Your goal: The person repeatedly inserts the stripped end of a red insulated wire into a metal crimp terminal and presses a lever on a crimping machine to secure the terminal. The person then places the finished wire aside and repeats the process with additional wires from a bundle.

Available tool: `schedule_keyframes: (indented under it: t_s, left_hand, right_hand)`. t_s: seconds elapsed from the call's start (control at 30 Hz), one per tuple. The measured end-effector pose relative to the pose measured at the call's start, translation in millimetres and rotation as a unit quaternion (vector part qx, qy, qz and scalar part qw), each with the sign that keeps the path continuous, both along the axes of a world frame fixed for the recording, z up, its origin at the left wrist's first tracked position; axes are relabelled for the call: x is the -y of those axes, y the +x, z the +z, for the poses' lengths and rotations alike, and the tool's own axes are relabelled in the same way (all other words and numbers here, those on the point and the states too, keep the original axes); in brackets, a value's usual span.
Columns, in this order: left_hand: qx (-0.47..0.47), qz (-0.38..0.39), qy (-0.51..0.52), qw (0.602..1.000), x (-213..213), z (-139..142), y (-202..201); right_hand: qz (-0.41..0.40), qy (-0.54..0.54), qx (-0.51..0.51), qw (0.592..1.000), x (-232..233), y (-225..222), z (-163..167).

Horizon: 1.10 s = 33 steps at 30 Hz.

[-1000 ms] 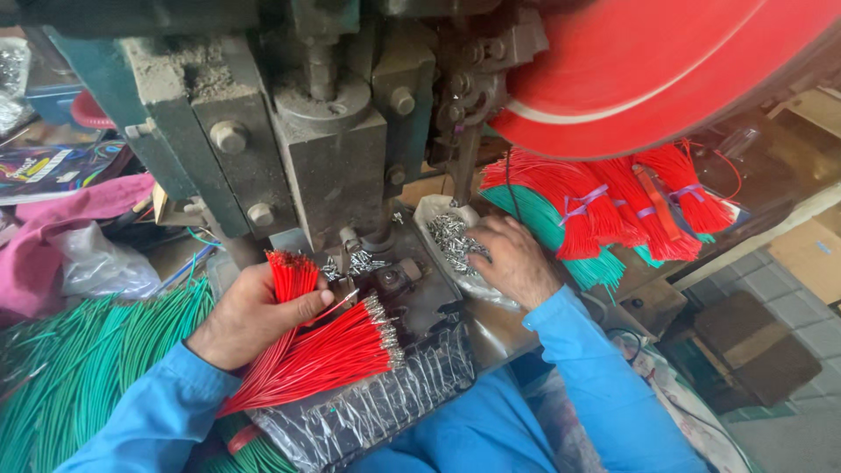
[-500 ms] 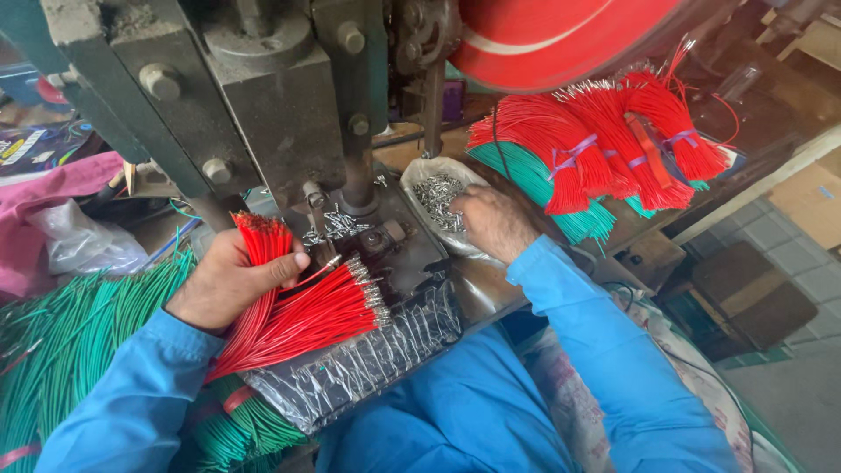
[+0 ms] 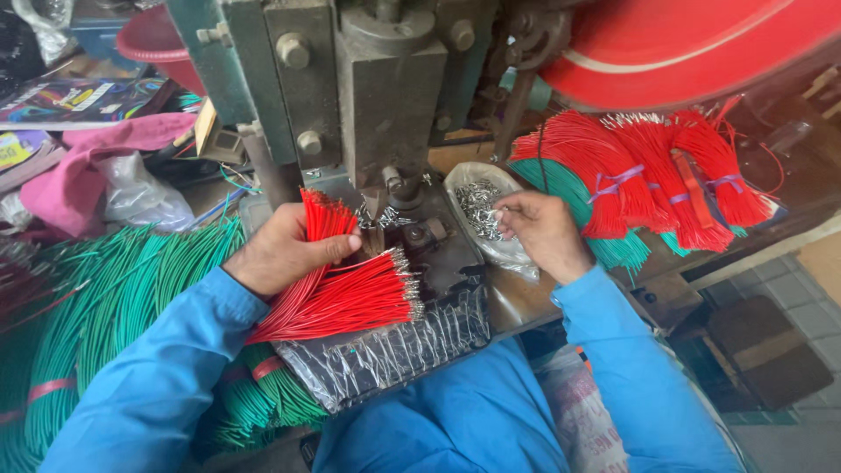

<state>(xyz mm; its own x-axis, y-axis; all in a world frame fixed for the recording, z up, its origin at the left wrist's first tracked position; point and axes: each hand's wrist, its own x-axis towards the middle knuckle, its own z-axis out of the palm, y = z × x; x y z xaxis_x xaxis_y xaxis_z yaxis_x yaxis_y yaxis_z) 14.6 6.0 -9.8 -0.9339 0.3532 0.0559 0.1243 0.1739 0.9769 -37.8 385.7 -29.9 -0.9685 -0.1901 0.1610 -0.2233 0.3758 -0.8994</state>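
1. The left hand (image 3: 285,254) gripped a fan of thin red wires (image 3: 346,293), with the thumb pressed across the top and the fingers curled beneath.
2. Those wires were smooth, plastic-coated strands. One set stood upright behind the thumb, while the rest splayed to the right, ending in small silvery metal tips.
3. The bundle lay over a sheet of crinkled clear plastic (image 3: 394,350) on the dark bed of the press (image 3: 385,105).
4. The press was a blocky grey steel machine, grimy, with large hex bolts and a narrow ram just above the wire tips.
5. The right hand (image 3: 543,232) rested at a clear plastic bag (image 3: 486,215) of tiny shiny metal terminals, its thumb and forefinger pinched together. Whether they held a piece could not be told.
6. Beyond that hand lay tied bunches (image 3: 648,175) of red and green wire, bound with purple and red bands.
7. A big red wheel (image 3: 692,44), smooth and round-edged, hung over them.
8. Long green wires (image 3: 114,298) spread in a loose sheaf under the left sleeve.
9. A pink cloth (image 3: 79,175) and a crumpled clear bag lay at far left.
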Motion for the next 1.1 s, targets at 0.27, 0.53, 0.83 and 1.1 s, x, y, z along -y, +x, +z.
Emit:
schedule_keyframes:
  t_s: [0.27, 0.53, 0.83, 1.1]
  left_hand:
    - [0.011, 0.011, -0.025, 1.000, 4, 2, -3]
    - [0.016, -0.006, 0.021, 1.000, 2, 9, 0]
    - [0.011, -0.016, -0.025, 0.999, 2, 18, 1]
    - [0.010, -0.019, 0.006, 1.000, 2, 8, -4]
  right_hand:
    - [0.227, 0.170, 0.001, 0.959, 46, 75, 32]
    - [0.235, 0.226, -0.103, 0.940, 71, 90, 54]
    - [0.117, 0.092, -0.025, 0.989, 66, 81, 15]
    - [0.050, -0.144, 0.005, 0.988, 102, 58, 5]
